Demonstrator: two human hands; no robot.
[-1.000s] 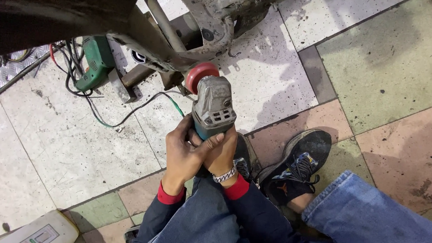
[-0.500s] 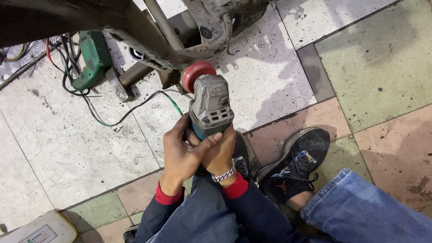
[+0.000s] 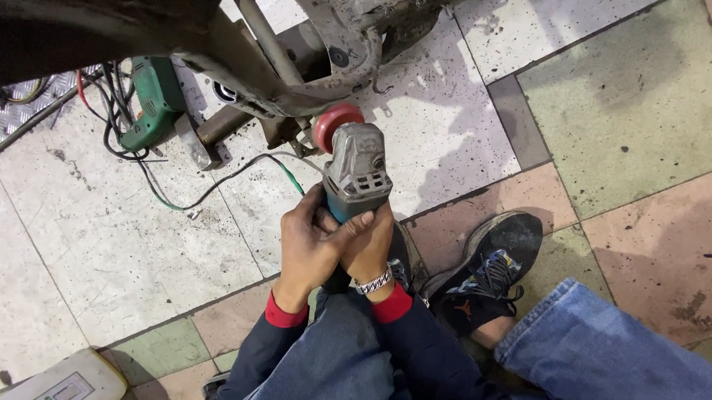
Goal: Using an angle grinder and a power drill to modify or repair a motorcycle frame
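**A:** What have I got in hand right now?

**B:** Both hands are wrapped around the teal-bodied angle grinder with the grey metal gear head (image 3: 357, 172). My left hand (image 3: 311, 242) is curled shut over the body from the left, fingers folded across the top. My right hand (image 3: 370, 244), the one with the silver chain bracelet (image 3: 374, 283) at the wrist, is closed around the same body from the other side and partly hidden behind the left.

**A:** And where is the tool's working end?

**B:** The round red disc (image 3: 336, 125) at the front sits right up against the dirty grey metal frame (image 3: 330, 49) overhead, near a rusty tube. I can't tell whether it is actually touching or whether it is spinning.

**A:** So which step is this?

**B:** I'd judge it as presenting the disc to the metal, with the grip already set. As I see it, the next move calls for a steady two-handed hold and a controlled angle, keeping the disc away from the black and green cables (image 3: 206, 195) trailing over the pale tiled floor (image 3: 94, 238).

**A:** Anything else close by?

**B:** A green power tool (image 3: 154, 98) lies on the floor to the left, well apart from my hands. My black sneaker (image 3: 492, 264) and blue jeans leg (image 3: 603, 358) are on the right.
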